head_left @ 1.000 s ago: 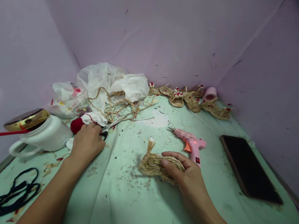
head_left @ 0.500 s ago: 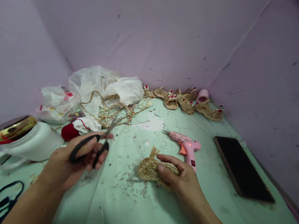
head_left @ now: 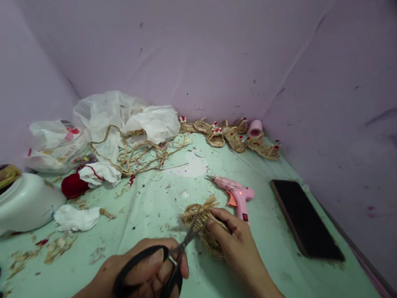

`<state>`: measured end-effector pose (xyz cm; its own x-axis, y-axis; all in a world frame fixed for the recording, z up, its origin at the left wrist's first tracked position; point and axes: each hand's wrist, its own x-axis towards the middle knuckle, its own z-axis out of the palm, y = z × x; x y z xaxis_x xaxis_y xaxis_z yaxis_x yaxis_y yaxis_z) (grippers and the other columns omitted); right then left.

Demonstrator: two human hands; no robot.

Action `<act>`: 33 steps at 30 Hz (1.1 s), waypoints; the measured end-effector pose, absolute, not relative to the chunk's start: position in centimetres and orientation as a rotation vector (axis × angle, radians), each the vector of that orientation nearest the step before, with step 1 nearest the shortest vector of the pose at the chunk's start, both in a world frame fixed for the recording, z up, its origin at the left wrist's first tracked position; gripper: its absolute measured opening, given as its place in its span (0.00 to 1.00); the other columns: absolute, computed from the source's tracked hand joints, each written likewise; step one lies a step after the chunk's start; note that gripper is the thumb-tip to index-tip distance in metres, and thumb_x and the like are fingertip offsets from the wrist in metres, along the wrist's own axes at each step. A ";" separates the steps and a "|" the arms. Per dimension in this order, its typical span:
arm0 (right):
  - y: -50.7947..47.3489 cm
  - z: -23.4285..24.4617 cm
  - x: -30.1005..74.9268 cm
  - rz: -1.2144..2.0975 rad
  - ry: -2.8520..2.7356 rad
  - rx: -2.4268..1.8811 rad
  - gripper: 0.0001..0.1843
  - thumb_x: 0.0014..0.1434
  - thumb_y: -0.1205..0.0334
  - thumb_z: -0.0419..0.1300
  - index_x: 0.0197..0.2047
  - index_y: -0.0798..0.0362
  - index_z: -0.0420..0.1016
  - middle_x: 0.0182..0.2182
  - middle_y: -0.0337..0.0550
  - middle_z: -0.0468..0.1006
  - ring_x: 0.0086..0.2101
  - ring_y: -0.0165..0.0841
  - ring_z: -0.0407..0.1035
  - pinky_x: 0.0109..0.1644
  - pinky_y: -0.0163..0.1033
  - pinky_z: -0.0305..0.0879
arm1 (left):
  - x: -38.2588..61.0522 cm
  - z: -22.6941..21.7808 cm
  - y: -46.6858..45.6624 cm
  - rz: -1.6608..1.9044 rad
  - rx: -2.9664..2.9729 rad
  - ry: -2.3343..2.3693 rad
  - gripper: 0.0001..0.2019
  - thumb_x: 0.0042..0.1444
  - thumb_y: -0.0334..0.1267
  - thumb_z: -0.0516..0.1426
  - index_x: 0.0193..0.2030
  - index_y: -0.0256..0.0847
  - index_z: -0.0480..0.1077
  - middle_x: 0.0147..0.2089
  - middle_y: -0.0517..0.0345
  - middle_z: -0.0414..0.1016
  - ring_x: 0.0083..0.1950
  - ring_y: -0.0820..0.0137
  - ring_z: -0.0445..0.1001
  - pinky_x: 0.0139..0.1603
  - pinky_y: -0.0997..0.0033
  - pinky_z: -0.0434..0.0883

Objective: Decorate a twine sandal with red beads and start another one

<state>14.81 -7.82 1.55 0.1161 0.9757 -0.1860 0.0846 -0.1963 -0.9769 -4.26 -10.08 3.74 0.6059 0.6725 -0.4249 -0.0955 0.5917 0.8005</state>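
My left hand (head_left: 154, 273) grips black-handled scissors (head_left: 164, 256) through their loops. Their blades are parted and reach over a small woven straw slipper (head_left: 212, 247), close to the frayed strands at its tip. My right hand (head_left: 236, 238) pinches that woven piece by its right side, thumb on top, and covers part of it. Just beyond the right hand lies a pink glue gun (head_left: 235, 192), its nozzle pointing left and a small orange light lit.
Coiled straw cord (head_left: 143, 156), plastic bags (head_left: 108, 115) and red yarn (head_left: 74, 185) lie at the back left. Beaded woven pieces (head_left: 234, 139) and a pink tape roll (head_left: 255, 128) line the wall. A phone (head_left: 307, 218) rests right; a white pot (head_left: 32, 200) stands left.
My left hand has brought the scissors rightward and down to the woven piece. My right hand still holds that piece, now turned slightly. The view has shifted a little to the right.
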 end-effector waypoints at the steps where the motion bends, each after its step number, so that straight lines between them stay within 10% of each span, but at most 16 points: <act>1: -7.8 1.5 14.8 1.196 -1.127 -1.474 0.09 0.48 0.63 0.57 0.32 0.55 0.76 0.30 0.44 0.77 0.34 0.37 0.69 0.37 0.37 0.63 | -4.2 3.6 -10.1 0.482 0.836 0.795 0.24 0.50 0.55 0.51 0.39 0.33 0.70 0.18 0.54 0.69 0.15 0.75 0.61 0.13 0.79 0.51; 33: -8.4 1.4 14.1 1.098 -1.144 -1.587 0.05 0.47 0.63 0.59 0.30 0.55 0.72 0.23 0.38 0.75 0.22 0.30 0.67 0.25 0.32 0.62 | -4.5 4.1 -8.0 0.428 0.333 0.557 0.25 0.53 0.53 0.45 0.38 0.32 0.69 0.21 0.47 0.74 0.17 0.68 0.70 0.10 0.78 0.53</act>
<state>14.07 -8.39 1.41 0.1893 0.9683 -0.1631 0.2028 -0.2011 -0.9583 -4.53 -7.99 4.06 0.7654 0.4740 -0.4354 -0.2977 0.8605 0.4134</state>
